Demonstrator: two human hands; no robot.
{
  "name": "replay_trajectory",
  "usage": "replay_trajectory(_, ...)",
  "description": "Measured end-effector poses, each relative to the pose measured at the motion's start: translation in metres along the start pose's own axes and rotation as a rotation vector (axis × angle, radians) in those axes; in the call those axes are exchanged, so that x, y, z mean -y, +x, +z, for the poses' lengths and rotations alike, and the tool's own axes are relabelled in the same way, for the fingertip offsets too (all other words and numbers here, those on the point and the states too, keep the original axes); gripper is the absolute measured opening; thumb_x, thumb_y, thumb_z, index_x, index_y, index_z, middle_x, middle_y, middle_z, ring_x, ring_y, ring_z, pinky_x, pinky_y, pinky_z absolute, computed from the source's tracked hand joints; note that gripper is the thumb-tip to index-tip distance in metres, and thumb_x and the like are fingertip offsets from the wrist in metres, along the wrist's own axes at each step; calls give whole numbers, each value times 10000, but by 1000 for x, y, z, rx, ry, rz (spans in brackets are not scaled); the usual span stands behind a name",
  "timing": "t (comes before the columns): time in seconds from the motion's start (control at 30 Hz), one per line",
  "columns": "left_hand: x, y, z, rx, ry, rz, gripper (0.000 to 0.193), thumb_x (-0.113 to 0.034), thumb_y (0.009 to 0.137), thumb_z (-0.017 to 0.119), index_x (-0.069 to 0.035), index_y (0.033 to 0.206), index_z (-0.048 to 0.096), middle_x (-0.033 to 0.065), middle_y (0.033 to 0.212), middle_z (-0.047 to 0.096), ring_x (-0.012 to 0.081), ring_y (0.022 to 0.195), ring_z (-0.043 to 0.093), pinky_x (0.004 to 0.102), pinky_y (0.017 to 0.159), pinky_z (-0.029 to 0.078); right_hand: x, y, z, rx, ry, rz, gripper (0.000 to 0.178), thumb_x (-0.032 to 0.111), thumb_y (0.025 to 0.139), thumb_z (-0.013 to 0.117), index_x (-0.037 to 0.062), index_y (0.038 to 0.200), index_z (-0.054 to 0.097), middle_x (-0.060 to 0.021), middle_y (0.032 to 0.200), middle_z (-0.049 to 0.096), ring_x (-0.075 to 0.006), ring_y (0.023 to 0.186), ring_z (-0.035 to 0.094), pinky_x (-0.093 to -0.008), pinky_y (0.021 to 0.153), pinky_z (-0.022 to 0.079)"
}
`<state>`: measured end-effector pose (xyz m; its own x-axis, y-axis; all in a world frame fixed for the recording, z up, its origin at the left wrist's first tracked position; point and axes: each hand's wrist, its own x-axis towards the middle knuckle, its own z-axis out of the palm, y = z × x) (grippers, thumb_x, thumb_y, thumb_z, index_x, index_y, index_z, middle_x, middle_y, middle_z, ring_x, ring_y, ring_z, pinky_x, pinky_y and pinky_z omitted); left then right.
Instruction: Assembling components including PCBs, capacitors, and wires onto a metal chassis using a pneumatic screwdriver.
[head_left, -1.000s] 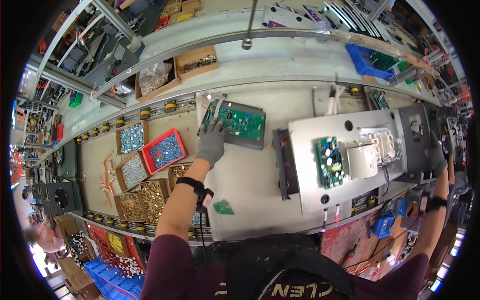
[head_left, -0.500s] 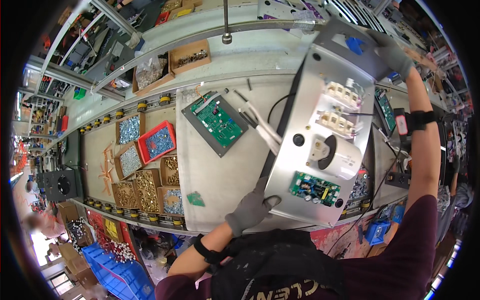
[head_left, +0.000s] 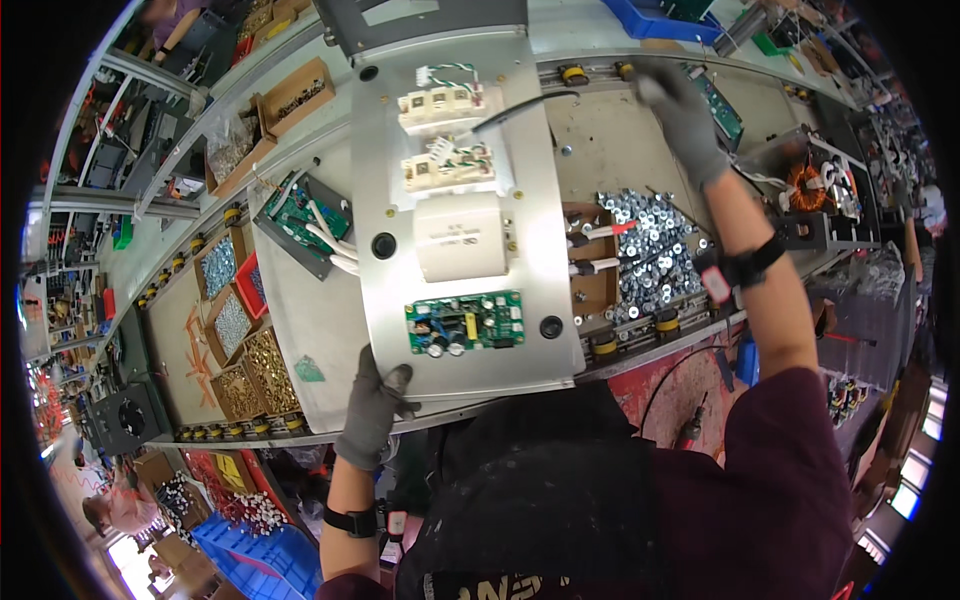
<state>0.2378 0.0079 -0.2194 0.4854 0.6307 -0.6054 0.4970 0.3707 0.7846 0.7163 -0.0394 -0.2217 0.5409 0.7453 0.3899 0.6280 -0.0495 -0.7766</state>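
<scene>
Panel (head_left: 470,372), silver metal: lies lengthwise across the tabletop (head_left: 600,140), near end at the tabletop's near edge, far end past its far edge; whether flat or slightly raised, cannot tell.

Left hand (head_left: 372,412), gray glove: at the panel's near left corner, thumb over the face, other fingers along the side, gripping the edge.

Driver (head_left: 690,432), red: below the tabletop's near edge, right of the person.

Power board (head_left: 475,325), green, with coils and capacitors: on the panel's near end.

Scrap (head_left: 309,369), green: left of the panel, toward the tabletop's near edge.

Brass parts (head_left: 270,365): in a carton, farther left along the same edge.

Capacitor (head_left: 455,240), white, large: on the panel, just beyond the power board.

Nuts (head_left: 650,255), silvery, loose heap: right of the panel, toward the tabletop's near edge.

White leads (head_left: 600,267), two, one red-tipped: out from the panel's right side, toward the nuts.

Control board (head_left: 305,215), green, on a dark plate: left of the panel, near the tabletop's far edge.

Terminal blocks (head_left: 450,170), cream, two: on the panel, beyond the capacitor; black cable (head_left: 520,105) runs right from them.

Right hand (head_left: 683,125), gray glove: apart from the panel, toward the tabletop's far edge; blurred, cannot tell whether fingers are bent or straight.

Blue bin (head_left: 660,22): beyond the tabletop's far edge.
</scene>
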Motion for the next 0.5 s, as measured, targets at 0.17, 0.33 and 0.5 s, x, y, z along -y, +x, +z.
replay_trajectory(0.17,-2,-12,-5,-9,8,-54,404,-239,915,547,-56,1235,380,68,881,569,78,450,515,192,365,400,-67,-188,34,381,-260,446,252,194,863,532,72,1068,614,-149,999,639,-304,902,624,-369,822,483)
replay_trajectory(0.33,1,-16,3,6,-28,-5,452,-294,904,565,-30,1231,397,44,797,570,61,441,484,196,384,376,-72,-214,78,526,-370,267,252,227,854,538,86,1044,623,-141,1008,636,-328,926,612,-394,827,480)
replay_trajectory(0.5,2,-16,-6,44,-31,-58,494,-285,894,567,-33,1271,371,42,819,548,76,478,500,198,425,395,-103,-188,130,981,-757,196,305,236,866,485,132,1126,604,-151,1103,625,-300,979,623,-412,809,489)
